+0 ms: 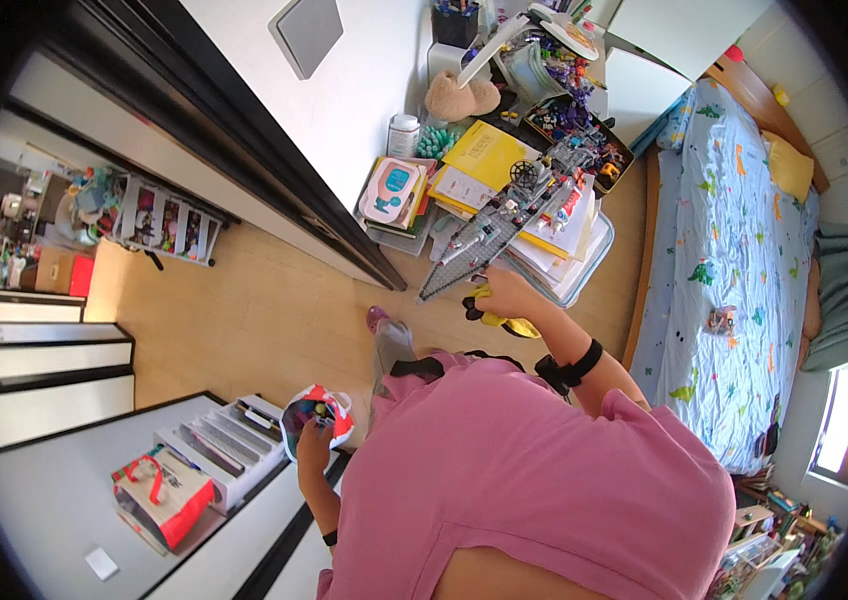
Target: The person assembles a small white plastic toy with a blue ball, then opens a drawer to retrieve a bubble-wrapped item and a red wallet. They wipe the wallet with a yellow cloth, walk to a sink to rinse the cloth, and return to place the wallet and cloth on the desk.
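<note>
My right hand [512, 294] is closed on a yellow and black soft item [495, 316], which hangs below the fingers. Its fingertips are beside the bow of a long grey toy-brick warship [461, 251]; whether they touch it cannot be told. The ship lies across papers and yellow folders [488, 156]. At lower left, my left hand [314, 444] reaches over the rim of a red and white bag [340, 409] with small items inside. Its fingertips are partly hidden in the bag, so its grip cannot be made out.
A wipes pack [394, 189], white bottle [403, 136] and box of toy bricks [623, 169] crowd the cluttered surface. The bed [731, 262] runs along the right. A dark door frame [364, 262] stands left of the clutter. Another bag [169, 495] and a file rack [233, 442] are at lower left.
</note>
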Demonstrator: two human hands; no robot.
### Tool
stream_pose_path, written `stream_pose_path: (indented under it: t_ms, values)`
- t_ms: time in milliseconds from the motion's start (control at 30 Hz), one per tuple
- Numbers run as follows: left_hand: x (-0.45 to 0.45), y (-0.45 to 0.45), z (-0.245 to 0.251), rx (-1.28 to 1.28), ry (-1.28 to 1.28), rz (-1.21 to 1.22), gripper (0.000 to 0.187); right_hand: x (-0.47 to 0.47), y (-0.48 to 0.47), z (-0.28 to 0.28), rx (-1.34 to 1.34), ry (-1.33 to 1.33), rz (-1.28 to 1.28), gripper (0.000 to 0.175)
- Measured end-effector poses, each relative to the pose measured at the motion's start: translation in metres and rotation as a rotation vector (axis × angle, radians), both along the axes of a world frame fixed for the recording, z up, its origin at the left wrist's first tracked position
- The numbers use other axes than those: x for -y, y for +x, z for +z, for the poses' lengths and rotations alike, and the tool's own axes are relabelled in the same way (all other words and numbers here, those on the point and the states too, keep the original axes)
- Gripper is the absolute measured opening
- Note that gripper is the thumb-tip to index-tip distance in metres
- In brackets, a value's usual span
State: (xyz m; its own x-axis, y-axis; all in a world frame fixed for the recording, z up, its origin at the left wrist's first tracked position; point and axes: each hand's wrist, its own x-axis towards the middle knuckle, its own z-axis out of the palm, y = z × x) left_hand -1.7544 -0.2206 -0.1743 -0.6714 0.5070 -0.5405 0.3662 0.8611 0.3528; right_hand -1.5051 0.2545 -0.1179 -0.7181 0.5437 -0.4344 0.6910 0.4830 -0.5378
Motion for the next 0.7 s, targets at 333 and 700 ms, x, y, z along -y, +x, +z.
stream_pose_path:
  t_ms: [333, 700]
  values:
    - [-0.011, -0.037, 0.011, 0.183, 0.026, 0.122, 0.054, 0.011, -0.006, 0.004, -0.035, 0.111, -0.124, 0.057]
    - [0.004, -0.156, 0.003, 0.101, -0.057, 0.005, 0.051, 0.035, 0.033, -0.028, 0.218, -0.06, -0.139, 0.058]
